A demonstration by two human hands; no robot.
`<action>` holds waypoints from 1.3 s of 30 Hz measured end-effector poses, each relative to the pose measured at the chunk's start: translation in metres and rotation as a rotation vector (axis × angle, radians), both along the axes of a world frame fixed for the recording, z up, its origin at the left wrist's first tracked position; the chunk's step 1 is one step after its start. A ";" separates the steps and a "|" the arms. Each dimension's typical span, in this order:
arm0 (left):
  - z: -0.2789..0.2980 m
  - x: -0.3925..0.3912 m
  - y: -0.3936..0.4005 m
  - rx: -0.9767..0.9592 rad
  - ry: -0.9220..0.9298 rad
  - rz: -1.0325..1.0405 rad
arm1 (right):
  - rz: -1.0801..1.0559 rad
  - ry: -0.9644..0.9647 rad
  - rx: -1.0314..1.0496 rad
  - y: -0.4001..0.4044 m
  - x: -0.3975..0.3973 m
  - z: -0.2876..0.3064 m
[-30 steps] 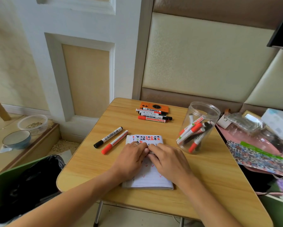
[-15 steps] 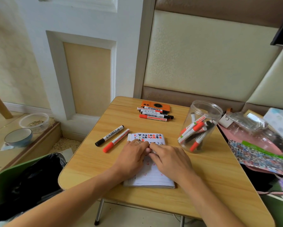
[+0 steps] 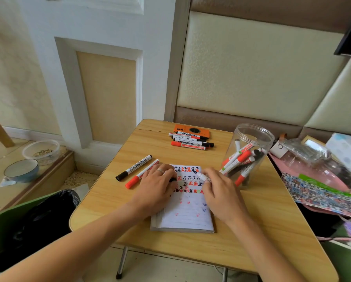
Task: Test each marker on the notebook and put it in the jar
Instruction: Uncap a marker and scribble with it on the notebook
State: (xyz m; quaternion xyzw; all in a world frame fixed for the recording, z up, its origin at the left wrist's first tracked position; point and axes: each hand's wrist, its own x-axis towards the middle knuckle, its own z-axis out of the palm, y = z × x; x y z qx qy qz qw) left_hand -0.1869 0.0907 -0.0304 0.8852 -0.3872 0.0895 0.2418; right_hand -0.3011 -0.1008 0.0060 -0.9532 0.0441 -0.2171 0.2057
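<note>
A lined notebook [image 3: 185,215] lies open on the wooden table [image 3: 251,231], its upper half covered in red and black test marks. My right hand [image 3: 219,192] grips an uncapped black marker [image 3: 200,175] over the page, tip pointing up-left. My left hand [image 3: 157,184] holds what looks like its black cap [image 3: 173,179] at the notebook's left edge. A clear plastic jar [image 3: 251,139] with several markers inside stands to the right. A black marker [image 3: 135,167] and a red marker [image 3: 141,177] lie left of the notebook. Several more markers [image 3: 190,142] lie at the back.
An orange flat device [image 3: 191,130] lies under the back markers. Clutter and a patterned sheet [image 3: 321,192] crowd the table's right side. A green bin with a black bag [image 3: 32,220] stands at the left. Two bowls [image 3: 21,169] sit on the floor.
My hands, pressed together over the notebook before, have pulled apart. The marker now shows uncapped in my right hand, and the cap has gone left with my left hand.
</note>
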 end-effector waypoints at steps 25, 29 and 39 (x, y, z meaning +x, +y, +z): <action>-0.005 0.005 0.028 -0.017 0.061 -0.184 | 0.079 0.140 0.993 0.053 0.005 0.002; -0.001 0.008 0.030 -0.027 0.121 -0.203 | 0.060 0.135 0.912 0.061 0.009 -0.002; 0.000 0.012 0.028 -0.048 0.167 -0.185 | 0.031 0.181 0.920 0.068 0.014 -0.006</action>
